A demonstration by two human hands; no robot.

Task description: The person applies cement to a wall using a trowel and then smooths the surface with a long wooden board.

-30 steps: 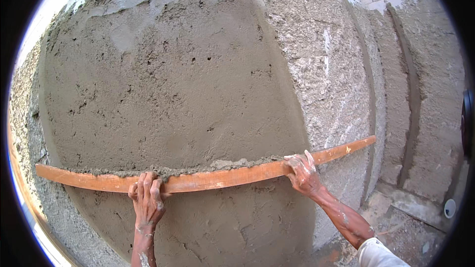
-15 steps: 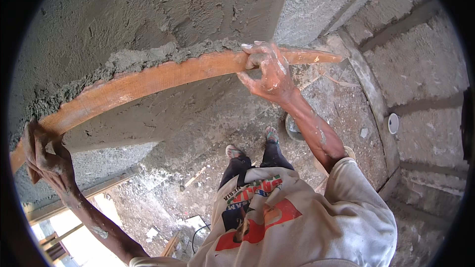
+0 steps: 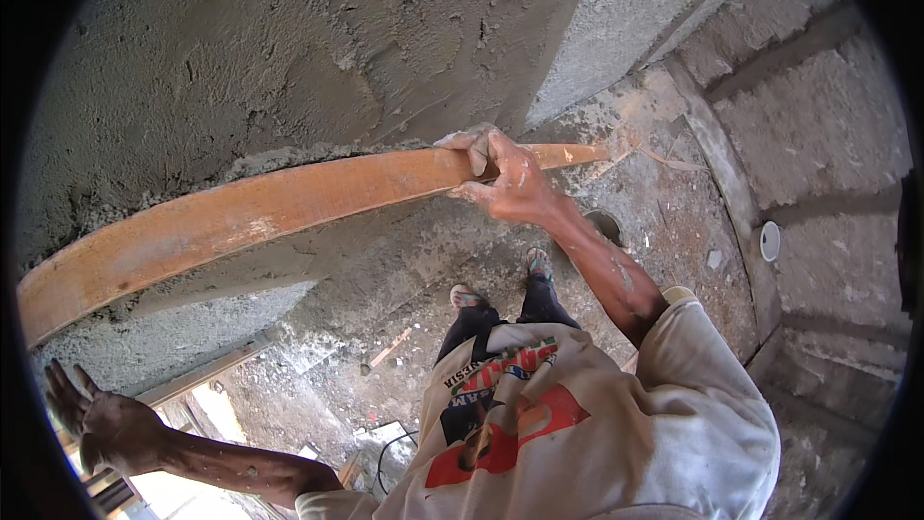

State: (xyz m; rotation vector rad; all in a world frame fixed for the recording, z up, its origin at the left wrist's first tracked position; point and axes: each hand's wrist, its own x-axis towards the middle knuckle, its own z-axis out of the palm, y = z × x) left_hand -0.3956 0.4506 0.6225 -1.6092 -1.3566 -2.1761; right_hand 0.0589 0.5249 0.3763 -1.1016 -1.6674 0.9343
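I see the plastered wall point(image 3: 289, 67) first: it fills the upper left of my view, grey, wet and rough, and its corner edge runs down to the right, where it meets a bare block wall point(image 3: 818, 116) with dark mortar joints. Below them lies the rubble-strewn floor point(image 3: 664, 221), which is the only open ground, and it is narrow, hemmed in between the two walls.

Next in size is the long orange straightedge point(image 3: 250, 221). It lies flat against the plaster, running from the far left rim up to the wall's corner on the right, with a ridge of scraped mortar point(image 3: 279, 159) sitting along its upper edge. Its right tip reaches just past the plaster's edge, over the floor.

My white shirt point(image 3: 616, 424) with its red print takes up the bottom middle; my feet in sandals point(image 3: 467, 297) stand on the floor close to the wall's foot.

My right hand point(image 3: 505, 178) is closed round the straightedge near its right end, fingers wrapped over the top edge. My left hand point(image 3: 101, 424) hangs at the lower left with its fingers spread, holding nothing, well below the board's left end and apart from it.

A small white pipe end point(image 3: 770, 241) shows in the block wall to the right.
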